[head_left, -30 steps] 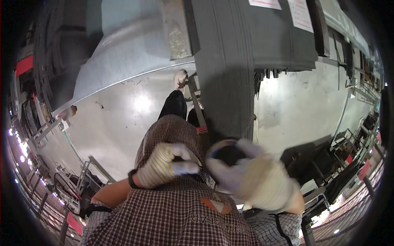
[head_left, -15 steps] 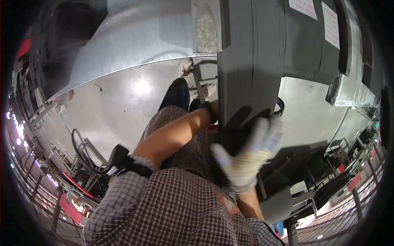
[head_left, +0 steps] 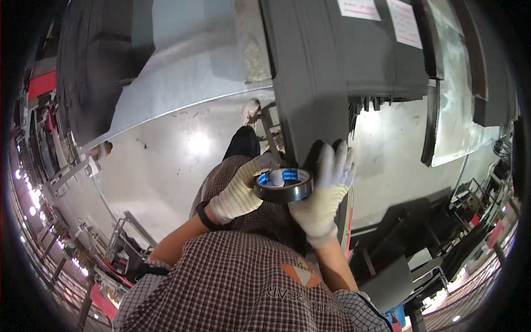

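Note:
My left hand (head_left: 241,192), in a striped white-and-yellow glove, grips a roll of dark tape (head_left: 284,193) with a blue-and-white inner core. The fingertips reach into the ring. Held in front of my lap, the roll sits at the near end of a long dark grey stack of sheets (head_left: 310,99). My right hand (head_left: 326,193), gloved alike, lies with its fingers stretched out along that stack's near end, just right of the roll. Whether its palm touches the roll cannot be made out.
A metal table (head_left: 182,72) with dark sheets stands at the upper left. More dark grey sheets (head_left: 381,66) with white paper slips lie at the upper right, beside a shiny metal panel (head_left: 456,122). A grey floor (head_left: 177,138) shows between. Metal frames and carts stand at both sides.
My left hand, hidden beyond the stack's left edge before, has come back toward me and now shows the tape roll. My right hand has shifted slightly left and nearer. The view has turned slightly.

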`<state>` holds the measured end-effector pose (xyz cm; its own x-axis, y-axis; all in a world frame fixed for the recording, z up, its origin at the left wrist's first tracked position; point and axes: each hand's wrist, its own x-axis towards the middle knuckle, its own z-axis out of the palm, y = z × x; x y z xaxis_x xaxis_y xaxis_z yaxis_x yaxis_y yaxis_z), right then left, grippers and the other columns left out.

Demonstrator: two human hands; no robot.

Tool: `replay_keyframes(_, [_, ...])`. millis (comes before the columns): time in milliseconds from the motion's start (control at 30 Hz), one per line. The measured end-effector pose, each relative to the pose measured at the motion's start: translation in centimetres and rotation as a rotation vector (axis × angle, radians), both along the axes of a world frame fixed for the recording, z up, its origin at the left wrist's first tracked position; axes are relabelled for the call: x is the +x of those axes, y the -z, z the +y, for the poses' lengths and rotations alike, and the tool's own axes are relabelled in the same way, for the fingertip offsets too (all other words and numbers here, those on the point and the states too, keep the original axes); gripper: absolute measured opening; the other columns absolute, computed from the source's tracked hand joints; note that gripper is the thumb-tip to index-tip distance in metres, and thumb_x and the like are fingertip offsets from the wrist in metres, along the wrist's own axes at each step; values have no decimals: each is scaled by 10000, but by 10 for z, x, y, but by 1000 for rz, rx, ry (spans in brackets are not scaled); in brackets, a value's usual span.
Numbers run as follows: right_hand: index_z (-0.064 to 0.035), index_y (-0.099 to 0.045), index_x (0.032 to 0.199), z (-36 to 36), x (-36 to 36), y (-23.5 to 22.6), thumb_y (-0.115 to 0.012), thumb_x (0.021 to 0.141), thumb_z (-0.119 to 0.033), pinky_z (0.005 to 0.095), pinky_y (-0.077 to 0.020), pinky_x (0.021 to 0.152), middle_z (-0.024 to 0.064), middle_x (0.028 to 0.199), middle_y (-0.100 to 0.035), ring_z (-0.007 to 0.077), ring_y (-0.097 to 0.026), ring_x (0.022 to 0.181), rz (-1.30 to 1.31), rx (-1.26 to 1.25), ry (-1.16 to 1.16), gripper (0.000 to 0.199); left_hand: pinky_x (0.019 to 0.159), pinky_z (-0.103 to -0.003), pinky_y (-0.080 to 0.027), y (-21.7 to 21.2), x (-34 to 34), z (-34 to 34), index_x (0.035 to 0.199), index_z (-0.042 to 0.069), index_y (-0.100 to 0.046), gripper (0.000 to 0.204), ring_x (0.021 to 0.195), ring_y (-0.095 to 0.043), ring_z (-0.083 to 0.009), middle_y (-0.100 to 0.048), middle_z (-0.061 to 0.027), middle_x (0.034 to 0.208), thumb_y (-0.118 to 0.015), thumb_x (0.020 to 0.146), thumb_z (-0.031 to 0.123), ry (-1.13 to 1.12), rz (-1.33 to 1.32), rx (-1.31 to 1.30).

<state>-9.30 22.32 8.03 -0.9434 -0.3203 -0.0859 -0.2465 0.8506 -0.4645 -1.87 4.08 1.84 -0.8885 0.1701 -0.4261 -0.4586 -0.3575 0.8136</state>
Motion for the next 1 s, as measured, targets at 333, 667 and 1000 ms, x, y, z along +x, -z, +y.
replay_keyframes(333, [-89,-641,1218,-20,-3,2,-645,907,-438,426,-456,926,126,1077,-642,274,-637,934,-283,-144,-760,468,1048,-350,-507,11,29,65,1386,39,-507,589,1215,-601,-202,-621,-86,1303,-789,882,154,-153,-218,-46])
replay_keyframes(667, [-103,-740,953,95,-104,-19,-757,833,-237,426,-499,634,93,782,-680,305,-668,704,-203,71,-495,181,951,-336,-574,34,-16,87,1245,14,-585,637,1078,-672,-160,-705,-72,1179,-927,708,31,-258,-391,69])
replay_keyframes(1000, [-86,-758,1044,141,-101,133,-624,979,-356,436,-573,818,161,1060,-740,360,-719,947,-446,134,-33,309,1184,-433,-355,8,-49,70,1569,-14,-253,1006,1410,-418,-244,-455,-125,1526,-869,821,258,-141,-331,20])
